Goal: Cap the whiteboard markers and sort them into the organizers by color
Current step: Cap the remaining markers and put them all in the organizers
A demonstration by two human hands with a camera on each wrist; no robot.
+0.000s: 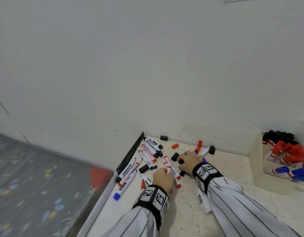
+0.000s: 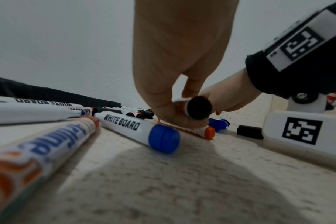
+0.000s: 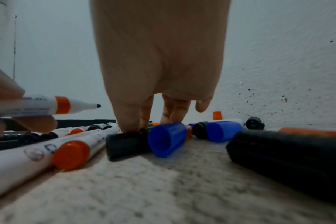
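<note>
My left hand [image 1: 164,171] pinches an uncapped marker [image 3: 48,106] with a red band and a black tip; its black rear end [image 2: 199,107] faces the left wrist camera. My right hand [image 1: 181,159] reaches down just right of it. Its thumb and fingers [image 3: 128,125] close on a loose black cap [image 3: 125,144] lying on the table. Several uncapped and capped markers [image 1: 147,151] lie scattered at the table's left. A cream organizer [image 1: 257,168] at the right holds black, red and blue markers in separate compartments.
Loose caps lie about: a red one [image 1: 175,145], black ones [image 1: 164,138] by the wall, a blue one [image 3: 167,139] beside my right fingers. A blue-ended marker [image 2: 144,128] lies near my left hand. The table's left edge [image 1: 103,194] drops off; a wall stands close behind.
</note>
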